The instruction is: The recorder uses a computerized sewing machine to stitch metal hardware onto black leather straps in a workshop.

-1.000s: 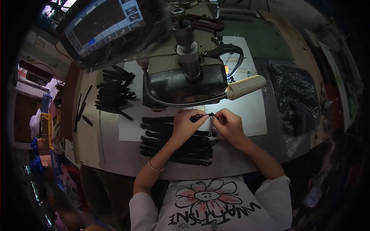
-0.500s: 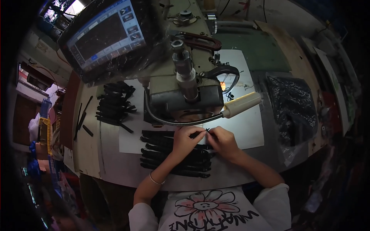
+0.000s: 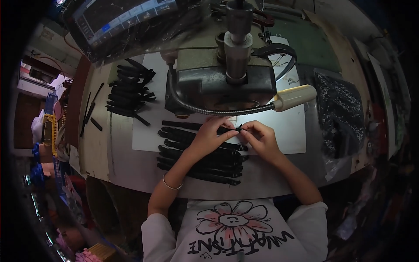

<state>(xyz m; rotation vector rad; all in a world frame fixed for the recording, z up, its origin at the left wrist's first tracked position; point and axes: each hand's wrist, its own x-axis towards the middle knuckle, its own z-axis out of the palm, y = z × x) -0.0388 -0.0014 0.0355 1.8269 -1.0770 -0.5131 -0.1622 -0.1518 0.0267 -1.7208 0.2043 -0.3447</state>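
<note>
My left hand (image 3: 214,136) pinches a narrow black fabric strip (image 3: 237,129) just below the machine head (image 3: 205,81). Its other fingers curl over the strip. My right hand (image 3: 261,139) holds the strip's end between thumb and index finger, close to my left fingertips. Beneath and left of both hands, a row of several black strips (image 3: 192,170) lies crosswise over white board (image 3: 281,133) and the metal tabletop (image 3: 288,177). The finer detail at the pinched end is too small to make out.
A second pile of black strips (image 3: 128,94) lies left of the machine, beside loose thin pieces (image 3: 91,111). A plastic-wrapped screen (image 3: 126,24) overhangs at upper left. A white lamp (image 3: 294,97) on a flexible neck crosses the machine. A bag of black material (image 3: 340,118) lies right.
The whole view shifts, with the machine and table appearing higher than half a second ago. Both hands keep pinching the strip, with slight finger movement and their tips still close together.
</note>
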